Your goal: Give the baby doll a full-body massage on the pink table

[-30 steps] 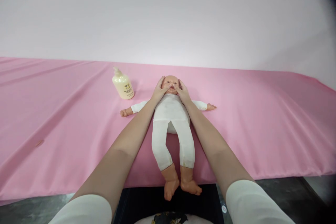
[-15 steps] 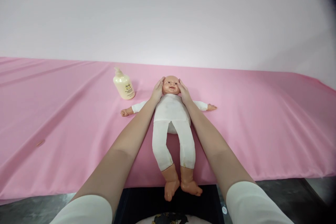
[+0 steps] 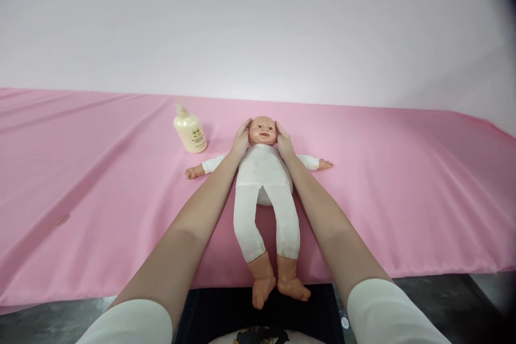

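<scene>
A baby doll (image 3: 264, 166) in a white cloth suit lies on its back, its head away from me and its feet over the table's near edge. My left hand (image 3: 241, 137) lies along the left side of the doll's head (image 3: 263, 130), fingers stretched out and touching it. Against the right side rests my right hand (image 3: 284, 138), likewise with straight fingers. Neither hand is closed; the far fingertips are partly hidden by the head. The doll's arms reach out sideways beneath my forearms.
A cream pump bottle (image 3: 191, 131) stands left of the doll. Pink cloth (image 3: 403, 188) with folds covers the table, and a small brownish piece (image 3: 62, 220) lies on it at the left. Behind rises a white panel (image 3: 258, 32). Something dark (image 3: 226, 312) is below the near edge.
My fingers have shifted slightly back and outward along the sides of the doll's head, off its cheeks. The doll's body and the bottle stay where they were.
</scene>
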`<state>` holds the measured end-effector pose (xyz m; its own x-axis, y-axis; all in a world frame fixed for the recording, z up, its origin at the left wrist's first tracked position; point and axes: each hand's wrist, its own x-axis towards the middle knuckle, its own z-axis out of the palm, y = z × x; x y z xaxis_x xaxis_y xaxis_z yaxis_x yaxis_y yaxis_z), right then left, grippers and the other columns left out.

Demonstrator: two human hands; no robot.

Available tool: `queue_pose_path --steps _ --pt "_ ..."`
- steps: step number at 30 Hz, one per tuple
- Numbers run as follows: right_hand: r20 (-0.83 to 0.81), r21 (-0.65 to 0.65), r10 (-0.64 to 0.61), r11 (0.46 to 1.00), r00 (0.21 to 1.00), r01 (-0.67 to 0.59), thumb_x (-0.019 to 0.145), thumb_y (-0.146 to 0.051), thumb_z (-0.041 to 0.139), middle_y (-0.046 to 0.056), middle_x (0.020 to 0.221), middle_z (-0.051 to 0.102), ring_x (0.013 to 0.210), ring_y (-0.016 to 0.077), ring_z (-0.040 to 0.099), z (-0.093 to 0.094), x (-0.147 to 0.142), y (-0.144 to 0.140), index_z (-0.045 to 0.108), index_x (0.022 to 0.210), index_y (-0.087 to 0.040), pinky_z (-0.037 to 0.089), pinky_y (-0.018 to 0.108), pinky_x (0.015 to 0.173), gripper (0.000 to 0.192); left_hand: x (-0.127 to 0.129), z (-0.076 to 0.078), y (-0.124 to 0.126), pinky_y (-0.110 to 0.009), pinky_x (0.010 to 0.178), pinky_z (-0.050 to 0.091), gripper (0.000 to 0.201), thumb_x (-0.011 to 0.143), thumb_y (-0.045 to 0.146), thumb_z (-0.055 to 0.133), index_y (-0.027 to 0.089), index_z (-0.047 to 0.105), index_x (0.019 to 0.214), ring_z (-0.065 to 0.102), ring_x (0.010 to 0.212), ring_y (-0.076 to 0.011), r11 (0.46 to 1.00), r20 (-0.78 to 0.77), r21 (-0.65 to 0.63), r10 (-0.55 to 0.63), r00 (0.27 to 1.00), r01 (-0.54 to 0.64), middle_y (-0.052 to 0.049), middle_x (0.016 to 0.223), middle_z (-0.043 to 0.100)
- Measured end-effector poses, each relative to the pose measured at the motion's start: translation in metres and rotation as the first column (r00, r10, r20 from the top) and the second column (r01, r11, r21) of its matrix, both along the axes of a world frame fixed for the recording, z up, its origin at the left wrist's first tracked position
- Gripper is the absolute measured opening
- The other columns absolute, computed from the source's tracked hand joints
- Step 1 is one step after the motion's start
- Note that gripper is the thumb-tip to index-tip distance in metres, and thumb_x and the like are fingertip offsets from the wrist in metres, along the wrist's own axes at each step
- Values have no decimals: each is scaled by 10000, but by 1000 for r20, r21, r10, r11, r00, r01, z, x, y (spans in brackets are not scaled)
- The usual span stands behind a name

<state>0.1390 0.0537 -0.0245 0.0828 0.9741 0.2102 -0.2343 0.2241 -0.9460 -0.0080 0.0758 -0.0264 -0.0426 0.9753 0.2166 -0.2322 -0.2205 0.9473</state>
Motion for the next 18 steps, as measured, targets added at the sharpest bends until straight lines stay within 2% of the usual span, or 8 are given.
queue_pose_path --steps 3,5,7,9,11,18 --pt "75 8 -32 999 997 31 940 -477 483 81 1558 458 1507 245 356 -4 4 3 435 1510 -97 308 416 1256 686 -3 -3 2 -351 1223 343 494 924 303 566 150 533 1392 423 1462 -238 998 -92 63 4 996 2 -124 1538 487" --pt "155 20 -38 999 987 35 895 -528 549 83 1624 340 1519 233 332 -7 7 5 357 1549 -103 287 389 1262 804 -5 -7 4 -363 1232 321 644 866 389 666 157 490 1439 392 1479 -262 993 -179 112 -21 984 42 -134 1571 437" --pt "247 24 -20 1000 969 14 833 -583 636 69 1652 273 1538 230 289 -10 9 5 297 1578 -136 255 382 1272 933 -7 -10 5 -374 1243 296 784 799 435 743 178 448 1478 357 1496 -275 988 -256 135 -37 966 73 -129 1601 389" --pt "307 15 -4 1000 952 0 769 -615 709 52 1664 241 1548 237 264 -11 10 4 246 1598 -181 235 391 1279 1044 -8 -10 5 -388 1253 274 842 776 461 768 199 423 1498 330 1509 -283 989 -299 129 -35 954 77 -118 1617 361" --pt "317 3 5 1000 948 -6 754 -626 726 40 1666 239 1550 239 259 -10 10 3 219 1606 -213 225 401 1282 1074 -8 -9 3 -398 1261 256 822 794 473 759 219 424 1500 313 1516 -288 991 -304 110 -37 952 74 -103 1619 360" --pt "260 -34 24 999 965 -15 806 -603 695 14 1660 250 1548 231 264 -4 7 -1 213 1605 -249 219 422 1283 999 -8 -3 -6 -387 1271 236 669 839 392 743 277 489 1447 307 1521 -256 994 -220 73 -68 973 86 -52 1615 377"
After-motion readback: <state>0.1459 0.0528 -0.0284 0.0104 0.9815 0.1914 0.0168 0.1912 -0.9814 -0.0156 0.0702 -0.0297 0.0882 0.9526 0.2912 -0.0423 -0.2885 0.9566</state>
